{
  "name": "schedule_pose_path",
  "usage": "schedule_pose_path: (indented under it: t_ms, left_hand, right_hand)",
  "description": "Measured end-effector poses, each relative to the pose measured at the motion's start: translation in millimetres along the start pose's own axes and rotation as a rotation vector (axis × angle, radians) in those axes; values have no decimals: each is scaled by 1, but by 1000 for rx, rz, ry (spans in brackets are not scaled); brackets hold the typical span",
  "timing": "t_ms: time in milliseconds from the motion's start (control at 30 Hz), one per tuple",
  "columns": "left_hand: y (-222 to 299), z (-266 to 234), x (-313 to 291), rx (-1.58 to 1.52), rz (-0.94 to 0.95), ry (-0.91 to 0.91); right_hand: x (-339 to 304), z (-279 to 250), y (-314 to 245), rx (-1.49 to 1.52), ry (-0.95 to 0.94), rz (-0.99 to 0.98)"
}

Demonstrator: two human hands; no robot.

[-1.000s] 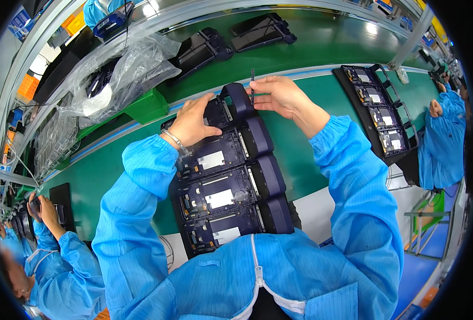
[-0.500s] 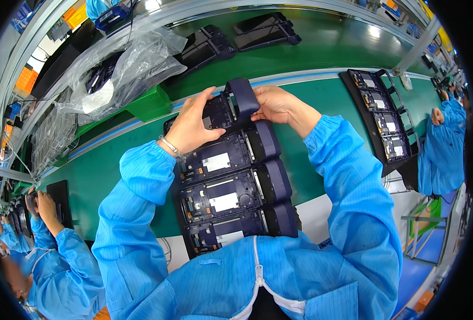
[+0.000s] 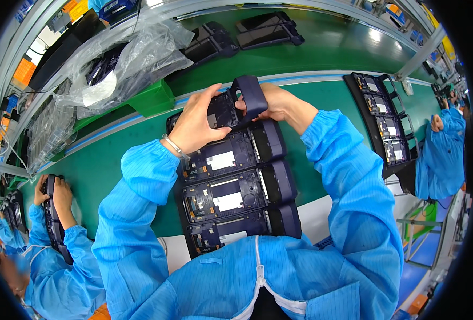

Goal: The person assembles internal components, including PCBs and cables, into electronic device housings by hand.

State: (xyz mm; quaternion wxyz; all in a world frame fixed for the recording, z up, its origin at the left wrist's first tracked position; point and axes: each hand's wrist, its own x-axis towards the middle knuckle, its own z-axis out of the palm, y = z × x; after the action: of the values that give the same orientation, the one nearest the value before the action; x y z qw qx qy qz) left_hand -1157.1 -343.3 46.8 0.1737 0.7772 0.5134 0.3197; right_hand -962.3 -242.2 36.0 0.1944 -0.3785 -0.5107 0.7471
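Several dark navy device housings lie in a row on a black mat, their inner sides up. The nearer ones, such as the middle housing (image 3: 199, 205), show small boards, a white label and a raised loop at the right end. My left hand (image 3: 191, 128) spans the farthest housing (image 3: 223, 109), its thumb on the near edge and fingers on the far side. My right hand (image 3: 279, 104) is at that housing's raised loop (image 3: 251, 98), with fingertips showing through the opening. Whether it holds a small part inside is hidden.
Beyond a metal rail, plastic bags (image 3: 156, 42) lie by a green bin (image 3: 156, 98), and two more housings (image 3: 268, 29) rest on a green surface. Another tray of housings (image 3: 388, 125) stands at right. Co-workers sit on both sides; the left one holds a dark housing (image 3: 50, 213).
My right hand's fingers have gone from the loop's outer side into its opening. My left hand keeps its grip. The co-worker at left has raised a housing upright.
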Motion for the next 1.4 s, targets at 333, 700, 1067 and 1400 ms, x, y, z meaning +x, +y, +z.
schedule_pose_path:
  t_ms: [333, 700, 1067, 1400]
  left_hand:
    - [-10, 3, 4, 76, 25, -45]
    - [-12, 4, -3, 131, 82, -103]
    - [5, -213, -11, 139, -184, 424]
    - [-66, -260, 9, 721, -580, -137]
  right_hand:
    - [1, -8, 3, -8, 49, -20]
    - [-46, -3, 67, 240, 370, -443]
    - [-48, -25, 75, 276, 555, -622]
    - [-51, -26, 76, 280, 534, -611]
